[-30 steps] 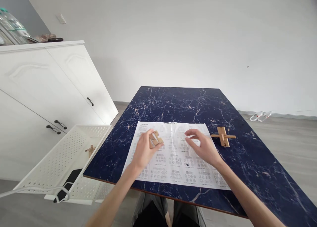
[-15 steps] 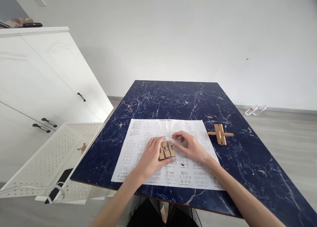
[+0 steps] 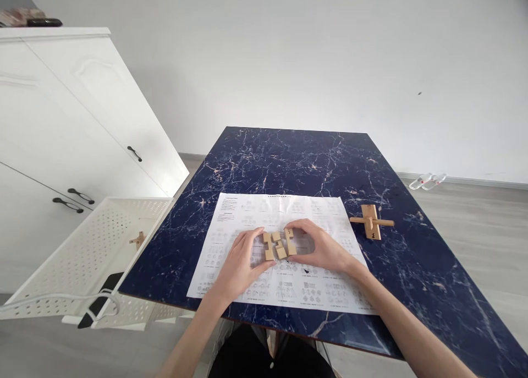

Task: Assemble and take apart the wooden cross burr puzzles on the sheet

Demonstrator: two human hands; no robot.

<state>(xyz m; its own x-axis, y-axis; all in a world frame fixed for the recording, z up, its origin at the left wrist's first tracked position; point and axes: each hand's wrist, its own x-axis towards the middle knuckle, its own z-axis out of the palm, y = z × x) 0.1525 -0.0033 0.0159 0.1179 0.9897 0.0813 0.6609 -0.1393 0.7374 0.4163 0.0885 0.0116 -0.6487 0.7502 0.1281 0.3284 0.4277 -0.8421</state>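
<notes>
Both forearms are extended over the near edge of the dark blue tabletop (image 3: 297, 163), and the hands are brought together above a printed sheet (image 3: 231, 215). The left hand (image 3: 241, 263) is curved in a C, palm facing right; by its fingertips and thumb the opposite ends of the left notched block (image 3: 269, 253) are pinched. The right hand (image 3: 324, 247) is held as its mirror, thumb and index finger parted by the length of the right notched block (image 3: 292, 248), which is gripped at its ends. Between these two, the middle wooden piece (image 3: 281, 253) is set just beside its neighbours. Whether the pieces are lifted from the paper cannot be told. The sheet's lower border is placed near the table's front edge; beyond its upper border, bare marbled surface is extended to the far edge. On the right, room is bounded by a wooden cross (image 3: 370, 223), lying just beside the sheet. Beyond the left edge, a white perforated tray (image 3: 82, 251) is seen.
</notes>
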